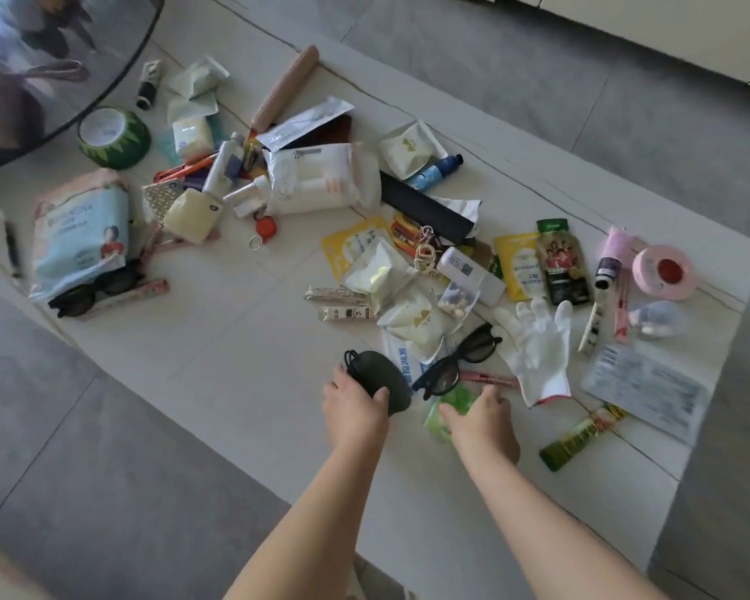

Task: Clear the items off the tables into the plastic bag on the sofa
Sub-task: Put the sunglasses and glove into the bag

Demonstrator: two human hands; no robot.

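A low white table [243, 339] is strewn with small items: packets, tubes, tissue packs, two pairs of sunglasses. My left hand [354, 409] grips a dark green pouch [379, 376] with a black cord, near the table's front middle. Just to its right, my right hand [479, 420] curls over a translucent green packet [444, 415] that lies on the table. Black sunglasses [455, 361] lie just beyond both hands, a white glove [537, 348] to their right. No plastic bag or sofa is in view.
A green bottle [574, 437] and a flat grey packet [644, 389] lie at the right. A pink tape roll [663, 268] sits near the far right edge, a watermelon-patterned bowl [113, 138] and a tissue pack [81, 233] at the left. A glass round table [40, 58] overlaps the top left.
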